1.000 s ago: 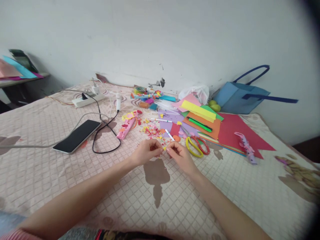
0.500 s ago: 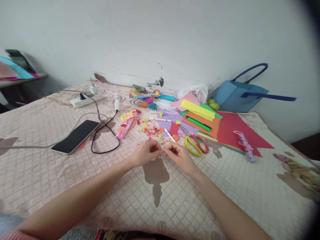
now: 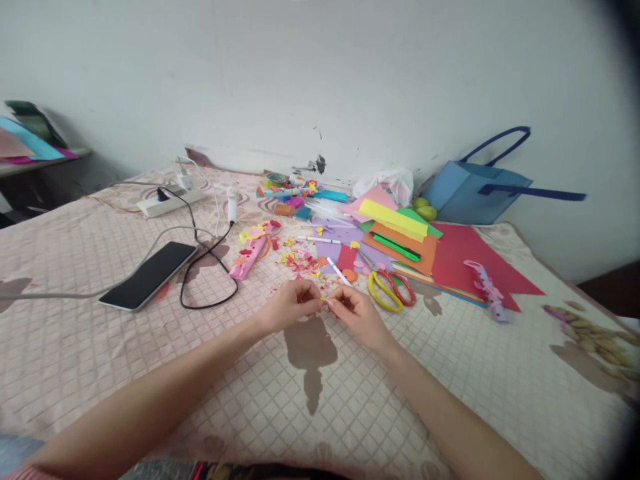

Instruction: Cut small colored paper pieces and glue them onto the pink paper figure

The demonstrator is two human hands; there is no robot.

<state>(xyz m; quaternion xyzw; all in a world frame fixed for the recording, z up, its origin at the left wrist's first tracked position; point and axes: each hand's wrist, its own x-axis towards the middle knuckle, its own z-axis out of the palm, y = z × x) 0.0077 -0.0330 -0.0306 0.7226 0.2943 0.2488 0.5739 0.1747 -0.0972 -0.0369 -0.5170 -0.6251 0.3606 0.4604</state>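
Observation:
My left hand point(image 3: 293, 307) and my right hand point(image 3: 356, 313) meet at the fingertips above the patterned tablecloth point(image 3: 240, 393). Between their pinched fingers is a tiny yellow piece point(image 3: 324, 300), mostly hidden by the fingertips. Just beyond the hands lie colourful paper scraps point(image 3: 300, 261) and a white marker point(image 3: 339, 271). Scissors with yellow and red handles point(image 3: 385, 291) rest close to my right hand, on its right side. A pink decorated paper strip point(image 3: 249, 257) is beyond my left hand, to the left.
A phone point(image 3: 150, 275), looped black cable point(image 3: 210, 307) and power strip point(image 3: 170, 202) lie left. Coloured sheets point(image 3: 475, 263) with a green cutter point(image 3: 395, 245) are at right, near a purple rolled paper piece point(image 3: 486, 290). A blue bag point(image 3: 480, 190) stands by the wall.
The view has shifted slightly. Both hands stay together, with the fingertips slightly changed in position and a bit more yellow showing between them.

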